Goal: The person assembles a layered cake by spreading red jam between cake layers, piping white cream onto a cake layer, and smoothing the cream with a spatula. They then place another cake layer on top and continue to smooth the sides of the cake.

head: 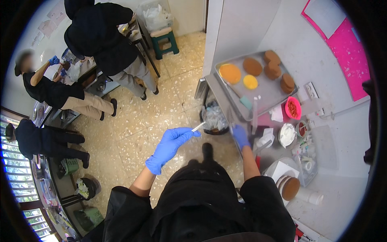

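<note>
My left hand, in a blue glove, pinches a thin white stick-like piece over the floor. My right hand, also gloved in blue, is blurred at the front edge of the steel table; whether it holds anything cannot be told. Beyond it lies a metal tray with brown cake rounds, yellow-orange rounds and a spatula with a teal blade. To the right are a bowl of white cream and a pink bowl of chopped red pieces. A layered cake sits nearer me on a white board.
A bin lined with clear plastic stands on the floor below the table's edge. A small cup of red sauce is near the wall. Several people work at left-hand counters. A green stool stands behind.
</note>
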Demonstrator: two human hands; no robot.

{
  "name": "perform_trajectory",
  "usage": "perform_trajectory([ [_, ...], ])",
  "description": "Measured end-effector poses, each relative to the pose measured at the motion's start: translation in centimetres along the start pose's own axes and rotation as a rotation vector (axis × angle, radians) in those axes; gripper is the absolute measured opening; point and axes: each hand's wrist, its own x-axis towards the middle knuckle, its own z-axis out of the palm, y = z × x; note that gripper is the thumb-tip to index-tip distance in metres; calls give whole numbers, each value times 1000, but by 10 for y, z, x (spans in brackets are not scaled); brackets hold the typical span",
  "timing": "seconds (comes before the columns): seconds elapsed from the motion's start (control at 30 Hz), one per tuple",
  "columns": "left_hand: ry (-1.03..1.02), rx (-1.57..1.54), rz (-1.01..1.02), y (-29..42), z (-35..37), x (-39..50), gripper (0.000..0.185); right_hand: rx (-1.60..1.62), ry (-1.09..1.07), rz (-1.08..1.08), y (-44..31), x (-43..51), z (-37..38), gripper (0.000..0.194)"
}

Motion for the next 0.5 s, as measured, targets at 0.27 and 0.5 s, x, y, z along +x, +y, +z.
perform_trajectory([
  [0.27, 87, 25, -88, 6, -18, 15, 22, 628, -469, -386, -125, -135, -28, 82],
  [0.5, -51, 44, -53, 0, 1, 29, 20, 567, -530, -344, -170, -157, -61, 96],
])
